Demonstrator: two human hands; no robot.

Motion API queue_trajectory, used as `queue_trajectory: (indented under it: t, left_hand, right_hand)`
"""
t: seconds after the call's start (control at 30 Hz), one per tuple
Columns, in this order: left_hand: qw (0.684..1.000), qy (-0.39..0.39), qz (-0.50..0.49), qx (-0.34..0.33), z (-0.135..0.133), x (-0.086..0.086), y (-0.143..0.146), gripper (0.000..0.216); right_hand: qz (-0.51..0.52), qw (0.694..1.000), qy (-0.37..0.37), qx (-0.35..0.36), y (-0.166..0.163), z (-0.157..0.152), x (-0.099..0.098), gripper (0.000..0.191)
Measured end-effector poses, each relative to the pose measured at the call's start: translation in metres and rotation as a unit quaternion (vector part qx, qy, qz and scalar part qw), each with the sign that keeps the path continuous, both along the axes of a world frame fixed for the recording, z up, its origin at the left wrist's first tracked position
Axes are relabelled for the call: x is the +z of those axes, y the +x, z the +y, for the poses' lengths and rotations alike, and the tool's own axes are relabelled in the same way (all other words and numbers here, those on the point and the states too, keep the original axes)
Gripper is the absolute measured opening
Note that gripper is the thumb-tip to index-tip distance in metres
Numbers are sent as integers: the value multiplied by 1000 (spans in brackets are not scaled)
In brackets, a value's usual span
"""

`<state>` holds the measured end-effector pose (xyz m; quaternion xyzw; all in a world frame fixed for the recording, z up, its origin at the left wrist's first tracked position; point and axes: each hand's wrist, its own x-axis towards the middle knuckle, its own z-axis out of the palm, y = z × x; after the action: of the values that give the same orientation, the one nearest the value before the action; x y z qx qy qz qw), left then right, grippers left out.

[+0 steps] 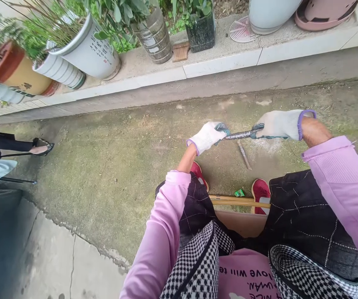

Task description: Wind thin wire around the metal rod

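Left hand (208, 137) and right hand (280, 124), both gloved, closed around opposite ends of a ribbed steel rod (240, 134), held level above the concrete ground (104, 166). Rod looks straight, no bend visible. A 2nd, thinner rod (244, 154) lying below, untouched.

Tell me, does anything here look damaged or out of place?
Yes. The concrete ground is cracked at lower left, and green moss stains it. A green scrap lies between the red shoes. The left hand and right hand grip a metal rod.
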<state>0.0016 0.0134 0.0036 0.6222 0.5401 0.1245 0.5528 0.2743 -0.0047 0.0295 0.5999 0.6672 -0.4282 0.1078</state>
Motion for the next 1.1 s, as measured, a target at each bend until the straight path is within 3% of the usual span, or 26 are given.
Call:
queue_trajectory:
  t: [0.13,0.23,0.4,0.57,0.67,0.77,1.0,1.1]
  left_hand:
    - [998,-60,-27,6,-12,9,13,10]
    - [990,-109,-88,14,-19,20,17,22]
    - [979,-133,-150,22,-17,22,16,17]
    - [985,-121,-110,54,-3,13,12,11]
    - [986,-88,-138,30,4,11,3,7]
    - [988,-28,-148,-18,8,12,-6,2]
    - [998,-15,-44,-36,8,7,-11,11]
    - [999,0,-8,-33,2,3,-3,14]
  right_hand:
    - [-30,993,107,-30,10,16,-12,38]
    - [43,985,142,-83,10,16,-11,41]
    - [299,940,68,-148,-2,-3,7,60]
    - [358,927,-25,-105,-4,-10,21,59]
    - [337,935,-101,-46,0,-9,20,55]
    - [292,948,-128,-10,5,-8,18,52]
    - [111,989,-101,-9,-2,-9,18,29]
    - [-9,999,-43,10,-14,-6,15,26]
